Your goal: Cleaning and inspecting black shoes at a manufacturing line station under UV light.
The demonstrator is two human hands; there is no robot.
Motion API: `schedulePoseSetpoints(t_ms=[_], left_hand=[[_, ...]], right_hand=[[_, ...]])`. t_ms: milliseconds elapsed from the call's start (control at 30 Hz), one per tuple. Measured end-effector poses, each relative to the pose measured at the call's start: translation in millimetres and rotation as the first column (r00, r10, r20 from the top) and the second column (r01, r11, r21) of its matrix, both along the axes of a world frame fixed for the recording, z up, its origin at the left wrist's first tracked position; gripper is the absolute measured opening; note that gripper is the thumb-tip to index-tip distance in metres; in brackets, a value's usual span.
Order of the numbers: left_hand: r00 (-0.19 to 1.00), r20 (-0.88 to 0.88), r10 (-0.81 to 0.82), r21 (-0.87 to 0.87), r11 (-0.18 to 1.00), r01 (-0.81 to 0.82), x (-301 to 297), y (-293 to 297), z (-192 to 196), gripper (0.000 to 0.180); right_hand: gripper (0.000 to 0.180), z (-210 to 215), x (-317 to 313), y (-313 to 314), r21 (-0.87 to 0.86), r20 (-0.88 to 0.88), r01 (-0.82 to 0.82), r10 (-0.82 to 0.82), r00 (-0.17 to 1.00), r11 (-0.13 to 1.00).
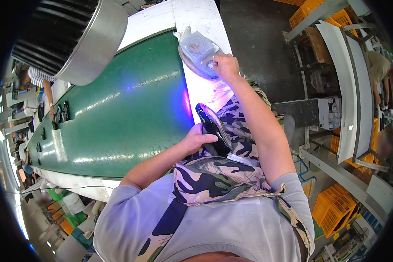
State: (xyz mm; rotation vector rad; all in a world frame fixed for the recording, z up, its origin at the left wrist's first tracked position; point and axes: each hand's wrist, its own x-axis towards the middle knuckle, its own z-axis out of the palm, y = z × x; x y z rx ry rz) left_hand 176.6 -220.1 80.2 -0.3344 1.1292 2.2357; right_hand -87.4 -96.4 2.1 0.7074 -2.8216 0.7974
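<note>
Grey short-sleeved shirt (205,229) of the wearer sits nearest my lens, bottom centre. Left to right from my remote feed: a co-worker's hand (52,112) in among small black shoes (66,110) on a wide, shiny green belt (122,118); above, a big lamp-like drum (91,43), black ribbed body, silvery rim.

Centre: the left hand (195,140) grips a glossy black shoe (213,128), thumb across it, over the camouflage-patterned apron (218,179). Its long axis slants, one tip up-left toward the belt, other end down-right at the lap. Left hand is on it; right hand (226,67) is well apart, so from those fingers the shoe lies down and slightly left, back toward the body.

Right fingers curl at the edge of a pale-blue translucent plastic tub (195,45) on the white tabletop; can't tell whether they pinch anything. Tub has a round opening, contents unclear to me. Far right, low: an orange slatted plastic crate (332,203), something dark inside, unidentifiable.
</note>
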Motion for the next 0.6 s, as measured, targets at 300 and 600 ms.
schedulePoseSetpoints(t_ms=[300, 600], left_hand=[[1.000, 0.019, -0.021, 0.021, 1.000, 0.020, 0, -1, -2, 0.044], [0.999, 0.035, 0.035, -0.028, 0.999, -0.034, -1, -7, -4, 0.043]], right_hand=[[0.008, -4, 7, -5, 0.087, -0.068, -0.083, 0.089, 0.994, 0.993], [0.005, 6, 7, 3, 0.099, -0.157, -0.123, 0.138, 0.978, 0.987]])
